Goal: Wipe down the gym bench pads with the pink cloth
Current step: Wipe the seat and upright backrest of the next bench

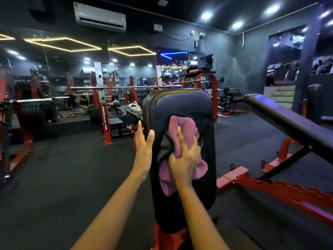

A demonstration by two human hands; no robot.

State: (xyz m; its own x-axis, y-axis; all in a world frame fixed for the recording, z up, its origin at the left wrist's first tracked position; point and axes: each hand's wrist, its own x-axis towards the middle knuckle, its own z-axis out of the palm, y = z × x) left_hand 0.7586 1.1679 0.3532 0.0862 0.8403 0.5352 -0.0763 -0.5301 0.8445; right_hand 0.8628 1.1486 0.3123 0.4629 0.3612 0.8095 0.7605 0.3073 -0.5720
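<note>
A tall black bench pad point(182, 105) stands raised on a red frame straight ahead of me. The pink cloth point(183, 127), with a dark underside showing at its left fold, is bunched against the middle of the pad. My right hand point(185, 159) presses on the cloth with its fingers spread over it. My left hand point(144, 147) rests flat against the pad's left edge, fingers pointing up, holding nothing.
A second inclined black bench point(288, 121) on a red frame point(281, 186) stands close on the right. Red racks with barbells point(104, 112) and a flat bench line the mirrored wall behind. Dark rubber floor point(72, 168) spreads to the left.
</note>
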